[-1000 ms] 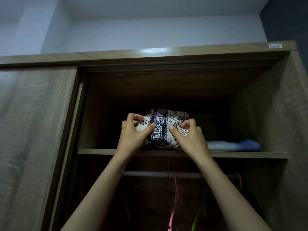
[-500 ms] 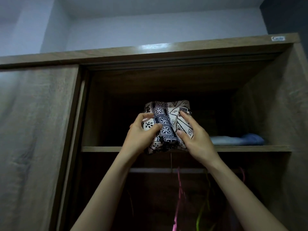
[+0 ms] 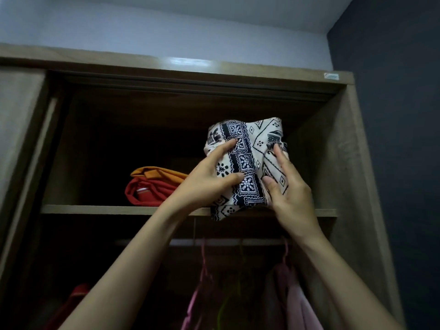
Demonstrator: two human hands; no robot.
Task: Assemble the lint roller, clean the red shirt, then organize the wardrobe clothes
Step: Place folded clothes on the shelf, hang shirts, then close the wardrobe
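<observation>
A folded black-and-white patterned cloth [image 3: 250, 148] is held up at the right part of the wardrobe's upper shelf [image 3: 100, 209], its lower corner hanging over the shelf edge. My left hand [image 3: 204, 184] grips its left side and my right hand [image 3: 288, 191] grips its right side. To the left on the same shelf lies a folded red garment [image 3: 147, 192] with an orange one [image 3: 159, 173] stacked on top.
A hanging rail [image 3: 226, 241] runs below the shelf with pink hangers [image 3: 202, 263] and pale pink clothes [image 3: 297, 301]. A red garment [image 3: 73, 298] hangs at lower left. The sliding door [image 3: 16, 139] stands at left, the wardrobe side wall [image 3: 345, 175] at right.
Both hands lifted the patterned cloth off the shelf and carried it to the right. The view swung, so the red and orange stack came into sight.
</observation>
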